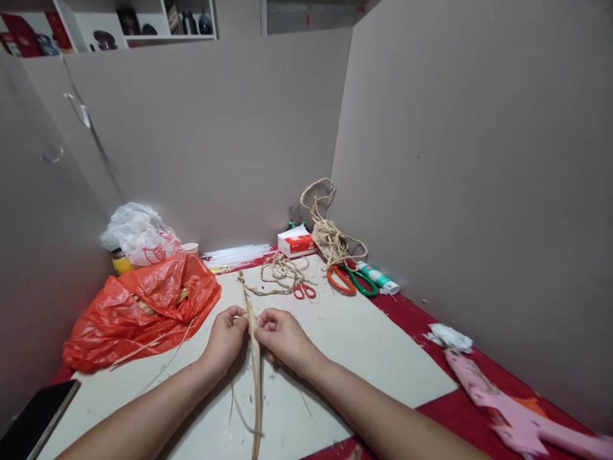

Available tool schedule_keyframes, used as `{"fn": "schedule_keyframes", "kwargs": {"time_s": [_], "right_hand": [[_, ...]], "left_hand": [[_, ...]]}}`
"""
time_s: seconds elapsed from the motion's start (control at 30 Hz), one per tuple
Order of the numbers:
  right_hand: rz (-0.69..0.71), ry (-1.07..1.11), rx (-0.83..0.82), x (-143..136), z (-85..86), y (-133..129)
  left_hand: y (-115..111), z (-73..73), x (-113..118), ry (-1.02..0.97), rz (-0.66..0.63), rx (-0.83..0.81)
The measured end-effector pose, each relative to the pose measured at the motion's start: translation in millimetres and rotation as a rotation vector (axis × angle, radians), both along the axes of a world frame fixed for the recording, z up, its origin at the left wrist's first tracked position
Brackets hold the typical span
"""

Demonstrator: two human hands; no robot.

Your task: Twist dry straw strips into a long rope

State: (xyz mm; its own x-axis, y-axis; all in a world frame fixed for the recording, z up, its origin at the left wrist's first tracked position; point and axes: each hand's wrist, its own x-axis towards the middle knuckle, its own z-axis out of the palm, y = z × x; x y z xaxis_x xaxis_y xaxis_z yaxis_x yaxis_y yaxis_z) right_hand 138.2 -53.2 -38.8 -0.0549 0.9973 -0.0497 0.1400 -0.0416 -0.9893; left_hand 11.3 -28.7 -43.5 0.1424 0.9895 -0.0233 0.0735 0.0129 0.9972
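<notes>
A long straw-coloured strip of dried plant fibre [257, 383] runs down the middle of the board toward me. My left hand [226, 337] pinches at its upper part from the left, fingers curled. From the other side my right hand [286, 337] grips the same strip with thumb and bent fingers. Just beyond the hands the strip meets a thin twisted cord [243, 284], which trails off to a loose coil [282, 271]. Small red-handled scissors [304, 292] lie beside that coil. The fingertips partly hide the spot where strip and cord join.
A white board [383, 364] covers the red tabletop. An orange plastic bag [143, 313] holding fibre lies left; a phone [38, 418] is near-left. A rope bundle [330, 239], a tissue box [295, 243] and large scissors [342, 281] sit at the back. A pink object [507, 409] lies right.
</notes>
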Motion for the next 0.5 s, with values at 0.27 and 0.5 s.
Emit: {"fn": "schedule_keyframes", "kwargs": {"time_s": [0.27,0.5], "right_hand": [[0.031,-0.168,0.062,-10.6,-7.1,-8.5],[0.080,-0.084,-0.074,-14.5,-1.9,-8.6]], "left_hand": [[2.7,-5.4,-0.3,-0.028,0.046,0.061],[3.6,-11.9,0.7,0.072,0.036,0.115]]}}
